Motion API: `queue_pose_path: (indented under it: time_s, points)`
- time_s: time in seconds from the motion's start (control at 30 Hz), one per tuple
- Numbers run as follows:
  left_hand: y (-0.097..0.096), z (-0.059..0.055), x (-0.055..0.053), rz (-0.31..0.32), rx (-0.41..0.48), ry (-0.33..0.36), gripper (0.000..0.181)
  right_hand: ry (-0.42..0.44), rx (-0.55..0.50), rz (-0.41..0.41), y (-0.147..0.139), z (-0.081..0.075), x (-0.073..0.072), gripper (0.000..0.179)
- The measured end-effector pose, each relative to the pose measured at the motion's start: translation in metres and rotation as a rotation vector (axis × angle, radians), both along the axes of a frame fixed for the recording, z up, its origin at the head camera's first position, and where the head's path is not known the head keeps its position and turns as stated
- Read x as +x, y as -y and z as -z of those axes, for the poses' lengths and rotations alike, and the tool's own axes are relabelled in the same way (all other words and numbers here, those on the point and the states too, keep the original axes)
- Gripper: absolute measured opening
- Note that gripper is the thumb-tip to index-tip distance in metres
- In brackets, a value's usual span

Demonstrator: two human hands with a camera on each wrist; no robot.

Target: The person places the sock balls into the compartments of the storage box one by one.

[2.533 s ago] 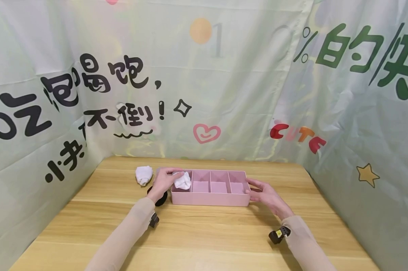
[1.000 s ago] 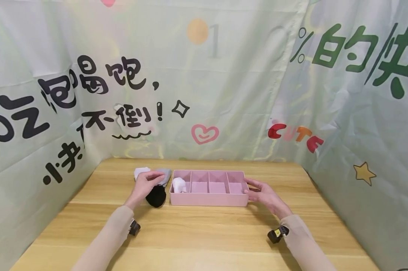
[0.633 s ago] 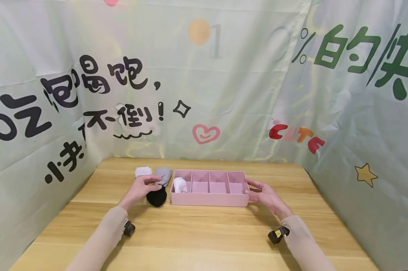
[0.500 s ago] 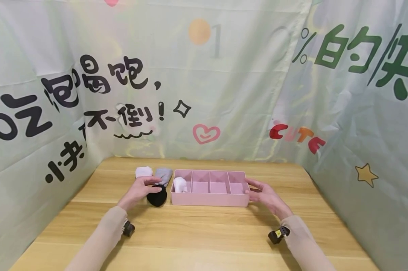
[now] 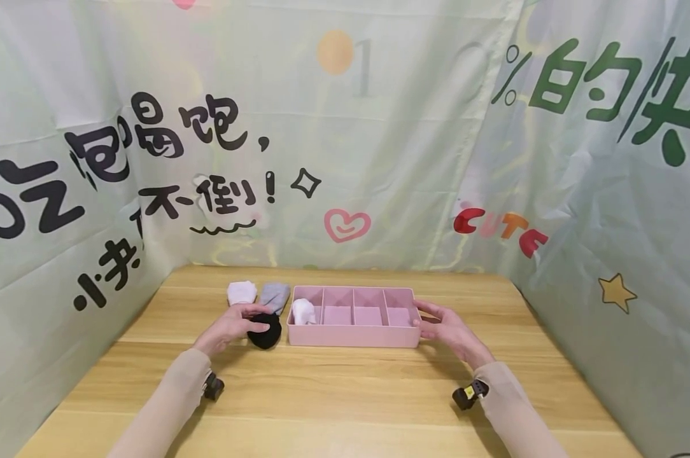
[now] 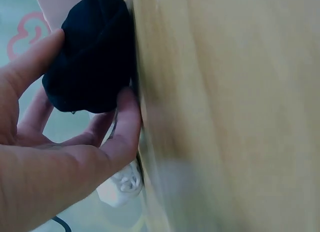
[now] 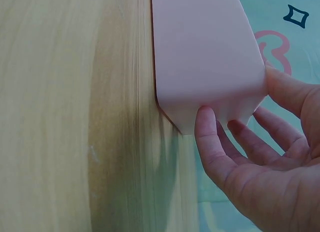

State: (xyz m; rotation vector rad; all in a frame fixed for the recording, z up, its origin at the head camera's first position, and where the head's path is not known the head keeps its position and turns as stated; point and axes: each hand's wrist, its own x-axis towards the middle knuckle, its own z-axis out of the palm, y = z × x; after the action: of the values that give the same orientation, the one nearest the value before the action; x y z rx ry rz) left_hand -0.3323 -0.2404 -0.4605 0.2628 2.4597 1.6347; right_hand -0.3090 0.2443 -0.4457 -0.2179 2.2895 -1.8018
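Note:
My left hand (image 5: 230, 327) holds a black rolled sock (image 5: 266, 334) at the left of the pink divided box (image 5: 353, 337). In the left wrist view, its thumb and fingers lie round the black sock (image 6: 95, 52), close to the tabletop. Behind that hand are a white rolled sock (image 5: 242, 292) and a grey one (image 5: 275, 296). Another white rolled sock (image 5: 303, 312) sits in the box's leftmost compartment. My right hand (image 5: 450, 332) grips the box's right end, with bent fingers against its end wall in the right wrist view.
The box stands on a wooden table (image 5: 345, 394), near the back. Printed fabric walls (image 5: 396, 159) enclose the table behind and on both sides. Each wrist wears a small black camera, such as the right one (image 5: 464, 397).
The left hand has put a white sock into the leftmost compartment, then drawn back left and come down onto the black sock. The right hand has stayed at the box's end.

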Motion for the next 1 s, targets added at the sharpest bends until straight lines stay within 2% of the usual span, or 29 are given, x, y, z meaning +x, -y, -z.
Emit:
queue_pose_path:
  time_s: [0.17, 0.4, 0.6, 0.8, 1.0]
  points:
    - [0.0, -0.002, 0.0, -0.029, 0.036, 0.07, 0.044, 0.0, 0.005, 0.004, 0.001, -0.001, 0.0, 0.062]
    - [-0.001, -0.004, -0.001, -0.044, 0.023, 0.032, 0.041, 0.003, 0.006, 0.013, 0.001, -0.001, 0.0, 0.062]
    - [0.0, -0.005, 0.0, -0.075, 0.028, 0.029, 0.041, 0.009, 0.004, 0.014, 0.002, -0.001, 0.0, 0.062]
    - [0.003, -0.01, 0.001, -0.102, 0.079, 0.021, 0.042, 0.007, 0.011, 0.01, 0.003, -0.002, 0.0, 0.061]
    - [0.002, -0.01, -0.003, -0.102, 0.187, 0.037, 0.044, -0.001, -0.005, -0.006, 0.001, -0.001, 0.001, 0.063]
